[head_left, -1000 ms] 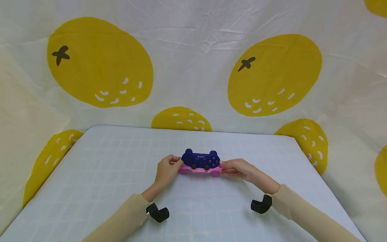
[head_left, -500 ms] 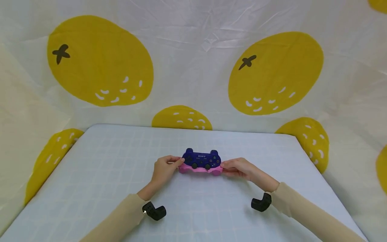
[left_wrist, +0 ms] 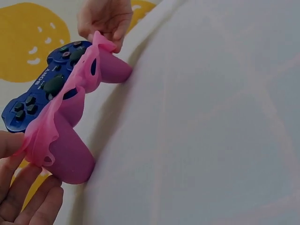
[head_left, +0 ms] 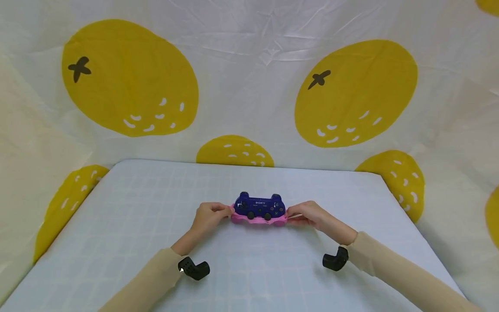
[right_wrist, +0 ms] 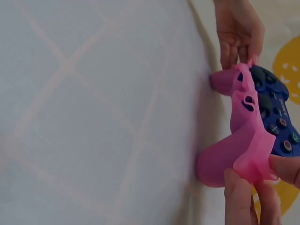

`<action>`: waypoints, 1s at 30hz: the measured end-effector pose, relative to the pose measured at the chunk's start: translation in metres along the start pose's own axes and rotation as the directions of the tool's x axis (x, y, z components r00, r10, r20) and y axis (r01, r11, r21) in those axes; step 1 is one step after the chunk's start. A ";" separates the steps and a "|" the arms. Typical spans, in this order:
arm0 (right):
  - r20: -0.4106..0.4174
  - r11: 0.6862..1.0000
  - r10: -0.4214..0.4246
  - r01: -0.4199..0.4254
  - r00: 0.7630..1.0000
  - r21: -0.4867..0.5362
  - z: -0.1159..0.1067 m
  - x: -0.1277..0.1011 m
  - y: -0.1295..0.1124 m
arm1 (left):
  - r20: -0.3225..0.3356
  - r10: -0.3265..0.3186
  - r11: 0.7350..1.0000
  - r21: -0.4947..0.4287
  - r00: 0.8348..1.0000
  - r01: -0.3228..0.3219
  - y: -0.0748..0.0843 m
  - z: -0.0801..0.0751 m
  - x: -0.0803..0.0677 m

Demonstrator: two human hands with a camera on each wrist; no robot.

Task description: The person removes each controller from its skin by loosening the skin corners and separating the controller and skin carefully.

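A dark blue Sony game controller (head_left: 260,203) sits partly inside a pink silicone controller cover (head_left: 257,220). The cover wraps both grips, and its rim lies bunched below the thumbsticks, leaving the buttons and upper face bare. At the left end, my left hand (head_left: 206,216) pinches the cover's rim between thumb and fingers. My right hand (head_left: 316,216) pinches the rim at the opposite end, where the right wrist view shows the pink cover (right_wrist: 258,159) stretched out under the thumb. In the left wrist view, the grips in the cover point toward the tabletop.
A pale checked cloth covers the table (head_left: 249,273). Behind it hangs a white curtain (head_left: 249,86) printed with large yellow fruit. Black cameras are strapped to the left wrist (head_left: 193,268) and right wrist (head_left: 336,259).
My left thumb has moved off the controller's face onto the cover's rim, and the pink rim now stands higher at the left end. The left forearm has shifted slightly left; the right hand is nearly still.
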State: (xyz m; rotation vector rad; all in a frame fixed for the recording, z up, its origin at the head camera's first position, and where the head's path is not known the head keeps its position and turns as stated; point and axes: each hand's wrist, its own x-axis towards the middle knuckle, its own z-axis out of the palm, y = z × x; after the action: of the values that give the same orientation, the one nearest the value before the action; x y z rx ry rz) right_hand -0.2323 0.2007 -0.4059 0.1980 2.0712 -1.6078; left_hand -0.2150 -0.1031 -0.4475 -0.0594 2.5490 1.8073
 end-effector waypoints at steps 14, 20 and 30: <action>-0.159 0.989 -0.060 0.037 0.985 -0.145 0.012 0.003 0.001 | -0.118 -0.063 0.998 -0.036 0.991 0.059 0.009 0.011 0.000; -0.144 0.988 -0.058 0.037 0.988 -0.149 0.010 0.007 0.003 | -0.169 -0.072 0.997 0.017 0.983 0.075 0.009 0.017 0.001; -0.105 0.997 -0.056 0.049 0.993 -0.065 0.006 0.013 0.016 | -0.178 -0.067 0.998 0.006 0.982 0.069 0.007 0.018 0.002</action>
State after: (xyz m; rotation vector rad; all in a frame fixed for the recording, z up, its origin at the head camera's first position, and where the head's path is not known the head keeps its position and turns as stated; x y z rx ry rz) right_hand -0.2348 0.1974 -0.4265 0.2139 2.2213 -1.5924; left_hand -0.2173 -0.0841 -0.4468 -0.3175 2.6376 1.8388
